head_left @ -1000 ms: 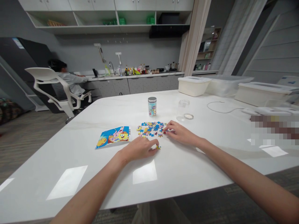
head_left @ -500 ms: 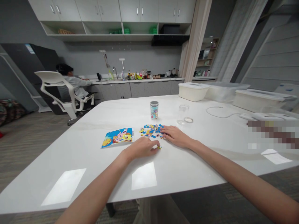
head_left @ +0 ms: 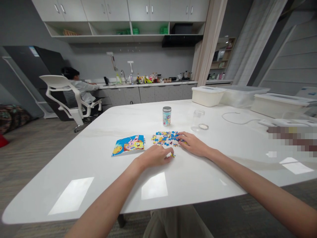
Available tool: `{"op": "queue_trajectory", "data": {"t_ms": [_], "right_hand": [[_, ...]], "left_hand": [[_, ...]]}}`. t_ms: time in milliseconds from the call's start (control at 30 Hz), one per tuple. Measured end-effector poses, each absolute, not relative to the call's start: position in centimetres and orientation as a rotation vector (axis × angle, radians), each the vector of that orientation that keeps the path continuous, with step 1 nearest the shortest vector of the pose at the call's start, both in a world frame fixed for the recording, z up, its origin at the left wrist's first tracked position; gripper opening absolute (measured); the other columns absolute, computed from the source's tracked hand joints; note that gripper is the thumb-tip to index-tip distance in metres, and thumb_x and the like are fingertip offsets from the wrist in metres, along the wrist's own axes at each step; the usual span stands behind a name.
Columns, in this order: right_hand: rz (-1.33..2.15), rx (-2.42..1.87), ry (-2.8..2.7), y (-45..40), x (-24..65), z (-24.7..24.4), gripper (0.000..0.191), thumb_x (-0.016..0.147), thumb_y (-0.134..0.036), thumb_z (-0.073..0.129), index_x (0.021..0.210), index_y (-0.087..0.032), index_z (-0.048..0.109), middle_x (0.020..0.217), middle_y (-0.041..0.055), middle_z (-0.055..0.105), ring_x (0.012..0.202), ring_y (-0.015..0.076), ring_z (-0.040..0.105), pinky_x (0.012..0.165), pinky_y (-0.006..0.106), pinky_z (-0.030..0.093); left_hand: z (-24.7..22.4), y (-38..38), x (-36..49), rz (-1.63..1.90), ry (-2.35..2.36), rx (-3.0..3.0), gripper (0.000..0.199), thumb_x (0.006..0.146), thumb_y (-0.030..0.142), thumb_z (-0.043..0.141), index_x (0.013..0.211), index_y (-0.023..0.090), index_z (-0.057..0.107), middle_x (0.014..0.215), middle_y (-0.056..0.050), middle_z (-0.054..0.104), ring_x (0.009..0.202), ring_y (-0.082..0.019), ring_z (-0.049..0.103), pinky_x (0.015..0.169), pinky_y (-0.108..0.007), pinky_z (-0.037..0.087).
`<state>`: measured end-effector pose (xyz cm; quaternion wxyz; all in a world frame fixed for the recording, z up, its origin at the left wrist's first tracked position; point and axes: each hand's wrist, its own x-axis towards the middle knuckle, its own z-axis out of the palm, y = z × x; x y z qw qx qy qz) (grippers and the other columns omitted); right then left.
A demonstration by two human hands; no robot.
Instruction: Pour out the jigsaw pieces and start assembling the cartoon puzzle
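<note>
A loose pile of small jigsaw puzzle pieces, blue, yellow and pink, lies on the white table. My left hand rests just in front of the pile, its thumb and index finger curled in on a jigsaw piece at their tips. Over the pile's right edge, my right hand lies with fingers stretched out, touching pieces; its fingertips partly cover them. Left of the pile is a slightly curled picture sheet with cartoon figures. Behind the pile stands a printed can with a silver lid.
A clear plastic jar and a ring-shaped lid are behind my right hand. Lidded storage boxes line the far right, near a white cable. A person sits in a white chair beyond the table.
The view has shifted slightly, so everything on the table appears a little further right. Both hands keep nearly the same places beside the pieces.
</note>
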<state>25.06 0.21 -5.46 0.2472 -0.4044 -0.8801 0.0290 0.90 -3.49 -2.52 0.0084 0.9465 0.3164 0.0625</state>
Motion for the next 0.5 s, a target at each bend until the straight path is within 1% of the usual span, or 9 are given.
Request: {"op": "queue_trajectory", "data": {"t_ms": [100, 200, 300, 400, 500], "right_hand": [[0.107, -1.092, -2.407, 0.0, 25.1, -5.5, 0.029, 0.095, -0.029, 0.047, 0.117, -0.019, 0.064, 0.127, 0.0134, 0.060, 0.121, 0.0265, 0.055, 0.104, 0.047, 0.043], [0.137, -1.157, -2.361, 0.0, 25.6, -5.3, 0.030, 0.094, -0.029, 0.046, 0.117, -0.018, 0.062, 0.126, 0.0136, 0.060, 0.118, 0.0260, 0.056, 0.103, 0.045, 0.043], [0.154, -1.267, -2.265, 0.5, 26.5, -4.9, 0.029, 0.093, -0.023, 0.045, 0.116, -0.016, 0.061, 0.120, 0.0130, 0.061, 0.112, 0.0242, 0.058, 0.101, 0.043, 0.044], [0.163, -1.375, -2.152, 1.3, 27.9, -4.7, 0.029, 0.089, -0.015, 0.044, 0.111, -0.017, 0.062, 0.115, 0.0109, 0.063, 0.110, 0.0227, 0.059, 0.101, 0.042, 0.044], [0.188, -1.438, -2.053, 2.2, 29.3, -4.8, 0.030, 0.085, -0.009, 0.044, 0.105, -0.018, 0.064, 0.110, 0.0097, 0.066, 0.105, 0.0215, 0.061, 0.096, 0.040, 0.047]], "left_hand": [[-2.6, -3.4, 1.0, 0.201, 1.039, 2.923, 0.020, 0.090, 0.026, 0.049, 0.104, 0.021, 0.062, 0.059, 0.000, 0.061, 0.059, -0.018, 0.061, 0.062, -0.028, 0.044], [-2.4, -3.5, 1.0, 0.181, 1.089, 2.893, 0.021, 0.089, 0.026, 0.050, 0.104, 0.021, 0.064, 0.060, 0.000, 0.062, 0.059, -0.018, 0.061, 0.062, -0.028, 0.044], [-2.2, -3.6, 0.9, 0.162, 1.105, 2.877, 0.022, 0.089, 0.027, 0.049, 0.104, 0.022, 0.065, 0.058, 0.000, 0.060, 0.057, -0.017, 0.059, 0.061, -0.027, 0.042], [-2.1, -3.5, 0.8, 0.165, 1.125, 2.877, 0.024, 0.091, 0.029, 0.047, 0.104, 0.023, 0.066, 0.057, 0.000, 0.059, 0.058, -0.018, 0.059, 0.059, -0.027, 0.041], [-2.1, -3.4, 0.7, 0.171, 1.140, 2.883, 0.025, 0.091, 0.029, 0.046, 0.105, 0.023, 0.066, 0.058, 0.000, 0.059, 0.059, -0.018, 0.059, 0.059, -0.026, 0.041]]}}
